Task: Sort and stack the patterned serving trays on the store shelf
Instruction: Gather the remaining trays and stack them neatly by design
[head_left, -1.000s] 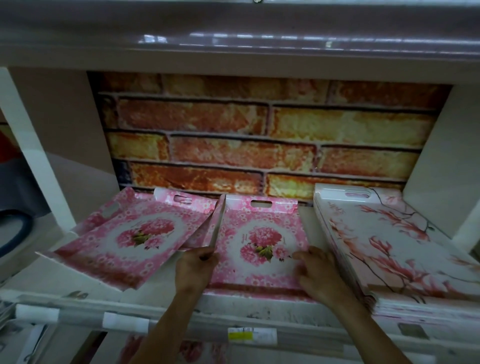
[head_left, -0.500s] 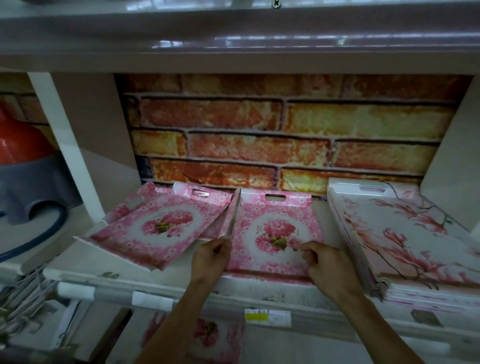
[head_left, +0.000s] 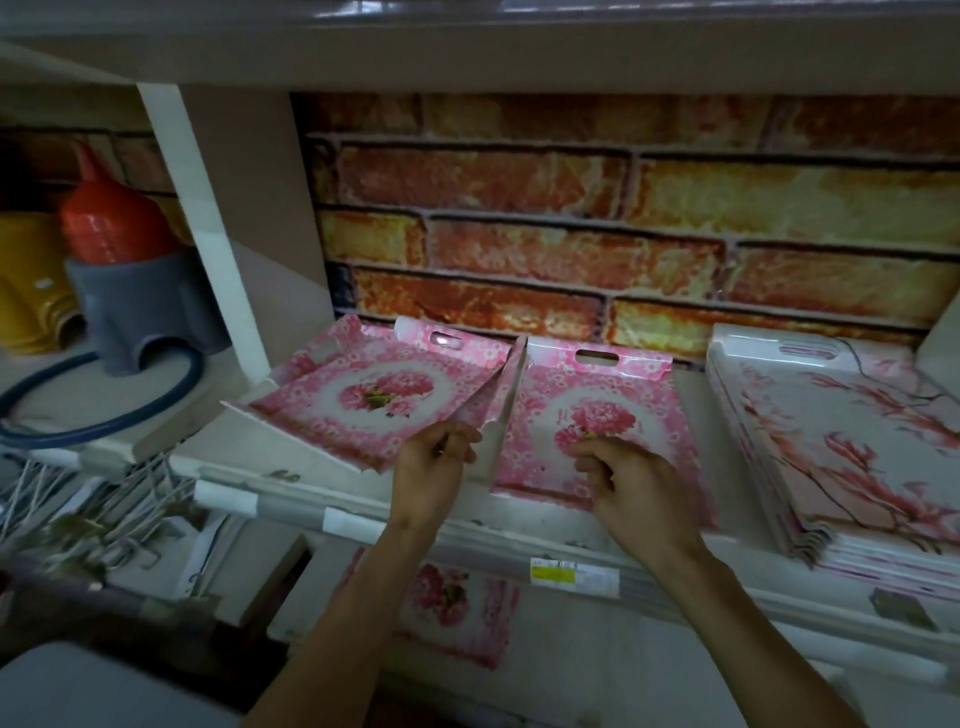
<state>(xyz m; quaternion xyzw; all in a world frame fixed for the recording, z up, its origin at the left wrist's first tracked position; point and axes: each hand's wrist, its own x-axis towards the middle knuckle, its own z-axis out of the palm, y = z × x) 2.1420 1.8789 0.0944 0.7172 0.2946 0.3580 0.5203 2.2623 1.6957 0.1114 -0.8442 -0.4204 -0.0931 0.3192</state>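
Brick-print backing behind a store shelf (head_left: 688, 405). The left hand (head_left: 431, 478) pinches the near corner of a tilted pink tray (head_left: 363, 400); the right hand (head_left: 639, 488) hovers, fingers loosely curled, over its flat twin (head_left: 587, 400). Step: matching pinks. Next, the tilted tray likely needs lifting squarely onto the twin, clear of the blossom-branch stack (head_left: 841, 457).

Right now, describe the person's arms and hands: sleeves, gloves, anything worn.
The left hand and the right hand are bare, with no gloves. The left forearm and right forearm are uncovered down to the frame's edge: no sleeve or cuff shows. No watch or bracelet at either wrist. Too dim to tell a ring.
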